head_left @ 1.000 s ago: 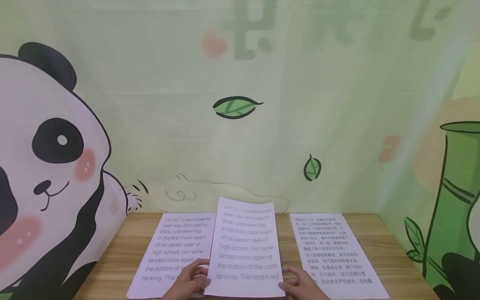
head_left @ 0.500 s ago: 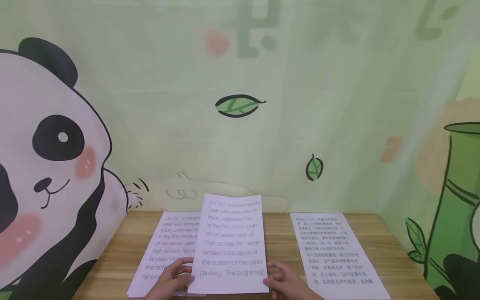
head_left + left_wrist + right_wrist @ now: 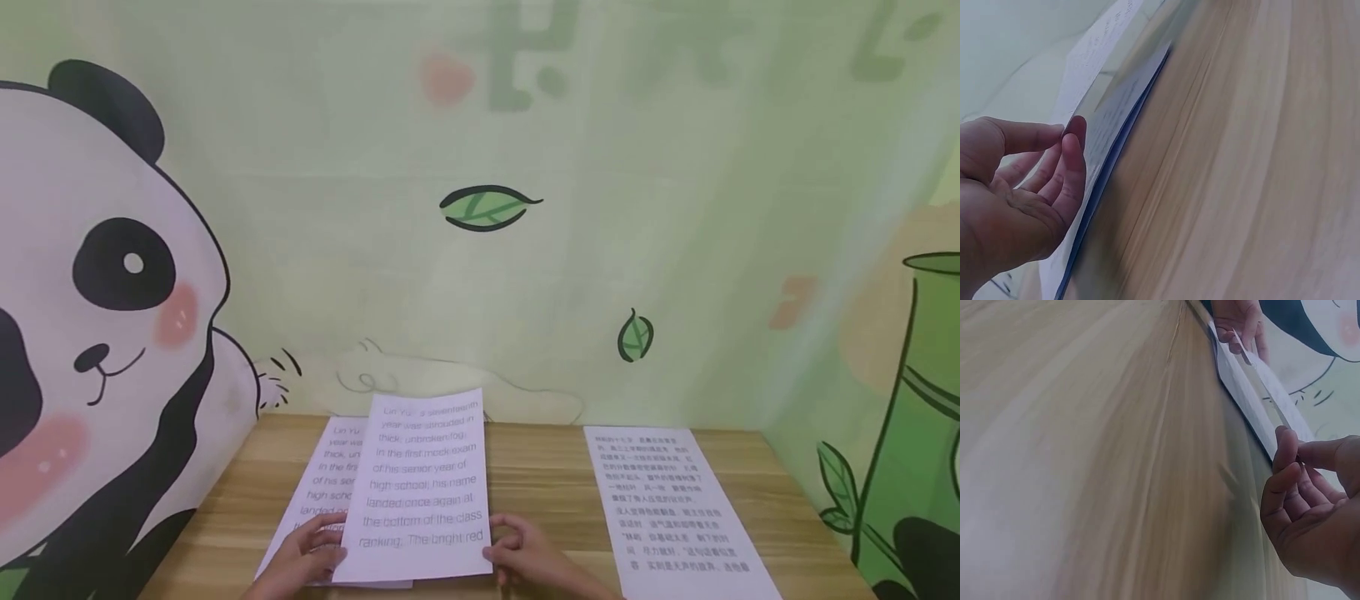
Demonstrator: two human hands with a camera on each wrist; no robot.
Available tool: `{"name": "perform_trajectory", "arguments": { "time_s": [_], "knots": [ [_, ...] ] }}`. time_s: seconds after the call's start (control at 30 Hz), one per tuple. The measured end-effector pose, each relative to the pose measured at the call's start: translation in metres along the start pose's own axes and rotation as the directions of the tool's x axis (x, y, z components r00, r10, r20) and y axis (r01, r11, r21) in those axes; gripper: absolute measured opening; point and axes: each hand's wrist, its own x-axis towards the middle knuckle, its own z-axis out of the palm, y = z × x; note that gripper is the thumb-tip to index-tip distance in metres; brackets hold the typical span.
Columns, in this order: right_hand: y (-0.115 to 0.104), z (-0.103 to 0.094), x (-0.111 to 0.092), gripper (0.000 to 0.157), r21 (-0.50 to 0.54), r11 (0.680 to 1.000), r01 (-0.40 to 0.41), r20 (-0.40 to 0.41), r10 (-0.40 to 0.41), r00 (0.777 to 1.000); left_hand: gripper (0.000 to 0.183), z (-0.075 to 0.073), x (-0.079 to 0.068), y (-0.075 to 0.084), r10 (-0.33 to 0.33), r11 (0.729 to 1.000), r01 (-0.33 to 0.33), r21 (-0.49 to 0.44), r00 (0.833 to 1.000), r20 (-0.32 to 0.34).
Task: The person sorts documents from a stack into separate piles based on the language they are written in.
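Observation:
Both hands hold a printed sheet of paper (image 3: 423,492) raised above the table, its English text facing me. My left hand (image 3: 306,554) pinches its lower left edge between thumb and fingers; the same left hand (image 3: 1022,181) shows close up in the left wrist view. At the lower right edge, my right hand (image 3: 528,554) pinches the sheet, and the right wrist view shows that hand (image 3: 1310,506) with thumb against fingertips. Below and partly behind the held sheet lies a paper stack (image 3: 318,492) with the same English text. The held sheet covers much of this stack.
A sheet with Chinese text (image 3: 675,508) lies on the right of the wooden table (image 3: 555,467). Behind the table hangs a green backdrop (image 3: 360,250) printed with a panda (image 3: 187,275), leaves and bamboo (image 3: 907,400).
Both hands have carried the held sheet leftward, from between the two lying papers to over the left stack. More of that stack is covered now. The head view has shifted slightly.

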Motion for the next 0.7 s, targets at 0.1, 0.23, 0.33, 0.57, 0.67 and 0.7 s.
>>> {"name": "perform_trajectory", "arguments": {
  "time_s": [0.1,0.23,0.33,0.57,0.67,0.7],
  "knots": [
    [-0.002,0.010,0.008,0.048,0.009,1.000,-0.002,0.003,0.002,1.000,0.063,-0.011,0.001,-0.002,-0.051,0.999,0.052,0.018,0.998,-0.043],
    [-0.005,0.024,0.019,0.048,0.016,1.000,-0.012,0.010,0.012,1.000,0.060,-0.023,0.001,-0.002,-0.137,0.988,0.144,0.049,0.983,-0.122],
    [-0.007,0.032,0.025,0.045,0.015,1.000,-0.011,0.016,0.011,1.000,0.060,-0.033,-0.001,-0.001,-0.153,0.983,0.167,0.083,0.977,-0.148],
    [-0.005,0.049,0.035,0.040,0.016,1.000,-0.018,0.018,0.018,1.000,0.062,-0.055,-0.001,-0.008,-0.143,0.984,0.155,0.090,0.982,-0.121],
    [-0.002,0.057,0.036,0.038,0.032,0.999,-0.028,0.023,0.027,0.999,0.064,-0.065,-0.003,-0.014,-0.124,0.990,0.126,0.065,0.992,-0.036],
    [-0.001,0.060,0.036,0.038,0.037,0.999,-0.030,0.027,0.029,0.999,0.064,-0.067,-0.004,-0.016,-0.116,0.992,0.116,0.052,0.993,-0.006]
  ]
}}
